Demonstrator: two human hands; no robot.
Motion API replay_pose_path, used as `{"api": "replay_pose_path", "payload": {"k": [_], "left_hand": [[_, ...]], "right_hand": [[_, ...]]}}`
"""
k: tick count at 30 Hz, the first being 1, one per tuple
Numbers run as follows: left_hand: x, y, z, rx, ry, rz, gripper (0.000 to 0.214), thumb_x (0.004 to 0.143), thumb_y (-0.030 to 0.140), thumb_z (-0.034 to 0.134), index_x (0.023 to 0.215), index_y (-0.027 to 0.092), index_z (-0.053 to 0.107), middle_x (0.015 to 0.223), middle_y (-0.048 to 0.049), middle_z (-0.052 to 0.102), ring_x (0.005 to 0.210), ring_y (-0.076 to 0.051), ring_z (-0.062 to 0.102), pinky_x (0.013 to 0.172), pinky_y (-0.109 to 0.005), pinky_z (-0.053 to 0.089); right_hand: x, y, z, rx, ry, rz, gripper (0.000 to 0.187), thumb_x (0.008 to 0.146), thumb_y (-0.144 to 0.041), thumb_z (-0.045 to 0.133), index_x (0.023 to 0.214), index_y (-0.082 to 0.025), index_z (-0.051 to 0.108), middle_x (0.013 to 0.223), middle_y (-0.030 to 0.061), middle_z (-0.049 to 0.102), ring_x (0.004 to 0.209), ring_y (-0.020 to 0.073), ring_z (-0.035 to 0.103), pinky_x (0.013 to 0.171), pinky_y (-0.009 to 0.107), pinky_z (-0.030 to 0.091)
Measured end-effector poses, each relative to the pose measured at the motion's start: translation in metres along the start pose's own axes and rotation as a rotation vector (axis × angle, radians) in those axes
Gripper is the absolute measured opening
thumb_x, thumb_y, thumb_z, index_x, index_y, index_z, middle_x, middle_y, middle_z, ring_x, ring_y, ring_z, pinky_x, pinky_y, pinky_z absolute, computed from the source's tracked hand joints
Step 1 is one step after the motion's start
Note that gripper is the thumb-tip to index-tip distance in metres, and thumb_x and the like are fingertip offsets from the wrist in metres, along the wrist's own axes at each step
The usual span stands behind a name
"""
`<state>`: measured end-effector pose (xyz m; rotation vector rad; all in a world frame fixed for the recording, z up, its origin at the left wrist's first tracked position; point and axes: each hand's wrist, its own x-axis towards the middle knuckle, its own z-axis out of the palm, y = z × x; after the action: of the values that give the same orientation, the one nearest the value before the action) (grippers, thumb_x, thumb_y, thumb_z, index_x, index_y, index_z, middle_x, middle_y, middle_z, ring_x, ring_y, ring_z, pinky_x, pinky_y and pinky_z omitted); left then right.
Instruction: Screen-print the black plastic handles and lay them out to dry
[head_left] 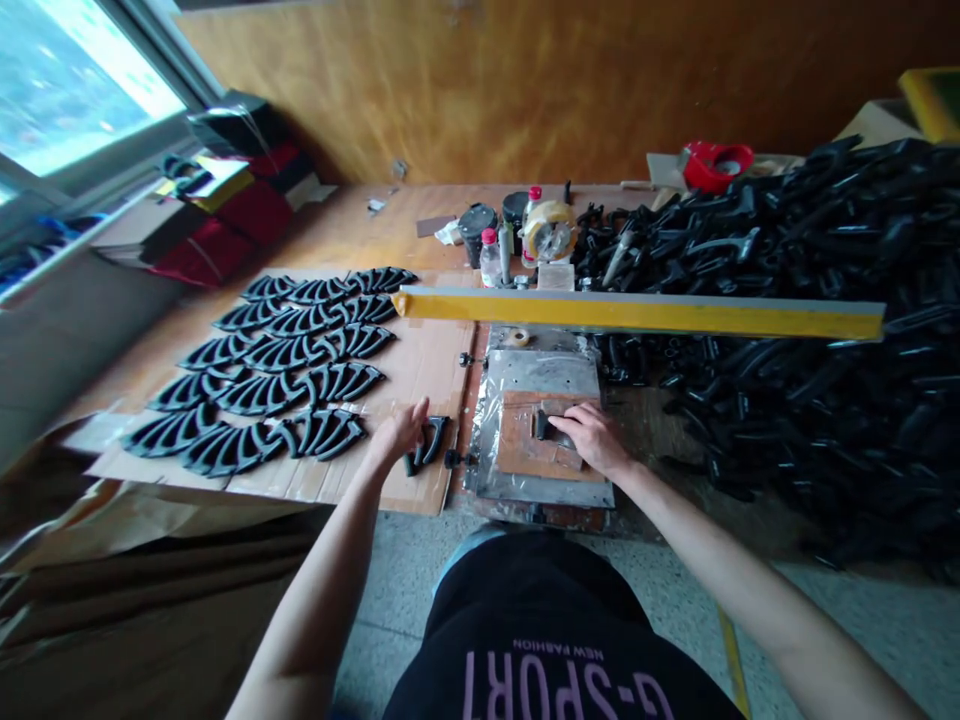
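My right hand (596, 437) pinches a small black curved part (541, 425) seated on the brown pad of a metal jig plate (544, 370). My left hand (401, 432) hovers at the right side of a cardboard sheet (420, 360), its visible fingers stretched and apart. Right beside it on the cardboard lie black lever-like parts (436, 440), partly behind the fingers. Farther left, many similar black parts (262, 385) lie nested in fanned rows.
A yellow-and-grey bar (637, 312) spans above the jig. On the right is a big heap of loose black parts (787, 370). Bottles (490, 258), dark cups (477, 230), a tape roll (551, 232) and a red tape dispenser (716, 168) stand behind. Boxes (217, 220) sit by the window.
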<state>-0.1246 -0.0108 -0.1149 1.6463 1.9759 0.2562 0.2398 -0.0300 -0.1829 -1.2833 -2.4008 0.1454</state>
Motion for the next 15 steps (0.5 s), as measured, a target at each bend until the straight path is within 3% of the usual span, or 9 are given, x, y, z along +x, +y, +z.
{"api": "replay_pose_path", "payload": {"k": [3, 5, 7, 10, 13, 15], "left_hand": [[0.011, 0.066, -0.02, -0.507, 0.074, 0.194, 0.073, 0.093, 0.066, 0.01, 0.131, 0.019, 0.05, 0.07, -0.0037, 0.064, 0.049, -0.013, 0.055, 0.051, -0.024, 0.043], [0.009, 0.108, -0.031, -0.885, 0.078, 0.345, 0.072, 0.091, 0.07, 0.015, 0.128, 0.02, 0.051, 0.068, -0.0024, 0.063, 0.046, -0.011, 0.05, 0.047, -0.023, 0.04], [-0.002, 0.133, -0.036, -1.079, 0.043, 0.419, 0.07, 0.091, 0.07, 0.02, 0.119, 0.018, 0.057, 0.064, -0.0018, 0.06, 0.043, -0.01, 0.047, 0.044, -0.023, 0.038], [-0.028, 0.132, -0.029, -1.126, 0.025, 0.344, 0.066, 0.091, 0.069, 0.024, 0.116, 0.02, 0.06, 0.067, -0.002, 0.06, 0.05, -0.011, 0.05, 0.046, -0.023, 0.041], [-0.052, 0.097, -0.003, -1.049, -0.058, 0.162, 0.059, 0.091, 0.066, 0.035, 0.115, 0.022, 0.064, 0.075, -0.0016, 0.062, 0.057, -0.012, 0.053, 0.048, -0.023, 0.043], [-0.06, 0.072, 0.022, -0.99, -0.129, 0.07, 0.054, 0.088, 0.061, 0.048, 0.121, 0.022, 0.063, 0.079, -0.0011, 0.064, 0.06, -0.012, 0.054, 0.05, -0.022, 0.042]], "right_hand": [[0.008, -0.018, 0.006, -0.119, -0.05, -0.012, 0.027, 0.092, -0.016, 0.054, 0.109, -0.025, 0.073, 0.09, 0.0061, 0.067, 0.088, 0.0207, 0.056, 0.078, 0.03, 0.047], [0.007, -0.02, 0.005, -0.163, -0.073, -0.021, 0.029, 0.09, -0.015, 0.056, 0.113, -0.024, 0.072, 0.094, 0.0071, 0.067, 0.091, 0.0214, 0.057, 0.08, 0.031, 0.048], [0.002, -0.015, -0.002, -0.149, -0.083, -0.027, 0.032, 0.09, -0.014, 0.057, 0.117, -0.024, 0.07, 0.098, 0.0073, 0.069, 0.093, 0.0212, 0.058, 0.083, 0.032, 0.049], [-0.003, 0.009, -0.024, -0.041, -0.026, 0.116, 0.027, 0.094, -0.019, 0.049, 0.111, -0.014, 0.071, 0.095, 0.0063, 0.07, 0.088, 0.0163, 0.06, 0.083, 0.028, 0.051], [0.002, 0.042, -0.054, -0.03, 0.087, 0.322, 0.047, 0.099, -0.025, 0.028, 0.098, -0.004, 0.069, 0.091, 0.0087, 0.069, 0.08, 0.0139, 0.06, 0.08, 0.026, 0.053], [0.018, 0.055, -0.07, -0.089, 0.183, 0.404, 0.047, 0.098, -0.026, 0.03, 0.114, 0.001, 0.064, 0.102, 0.0137, 0.068, 0.088, 0.0178, 0.062, 0.084, 0.032, 0.053]]}}
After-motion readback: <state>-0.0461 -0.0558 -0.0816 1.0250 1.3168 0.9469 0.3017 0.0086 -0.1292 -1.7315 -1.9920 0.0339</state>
